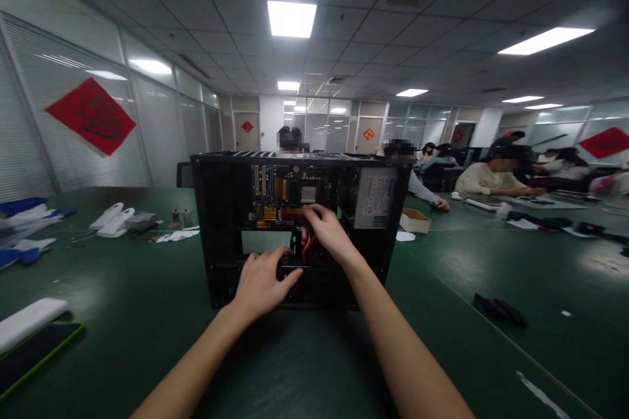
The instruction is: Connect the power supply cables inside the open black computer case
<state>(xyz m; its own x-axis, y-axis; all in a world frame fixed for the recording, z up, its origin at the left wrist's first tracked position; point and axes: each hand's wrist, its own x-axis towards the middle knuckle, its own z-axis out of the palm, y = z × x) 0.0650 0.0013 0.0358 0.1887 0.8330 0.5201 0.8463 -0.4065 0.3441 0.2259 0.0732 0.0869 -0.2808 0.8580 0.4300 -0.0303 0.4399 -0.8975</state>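
Observation:
An open black computer case (200,229) stands upright on the table, its inside facing me. In it are a motherboard (308,194) with yellow and red slots, and a silver power supply (374,200) at the upper right. My right hand (328,234) reaches inside, fingers bent together at the lower part of the motherboard on a bundle of coloured cables (308,249); its fingertips are partly hidden. My left hand (263,280) lies over the lower crossbar of the case, thumb and fingers apart, holding nothing.
Left of the case are white objects (115,219), a grey block (142,221) and a black tablet-like object with a green edge (42,353). To the right are a small box (415,220) and a black item (500,309). Other people (496,173) sit further along the green table (432,327).

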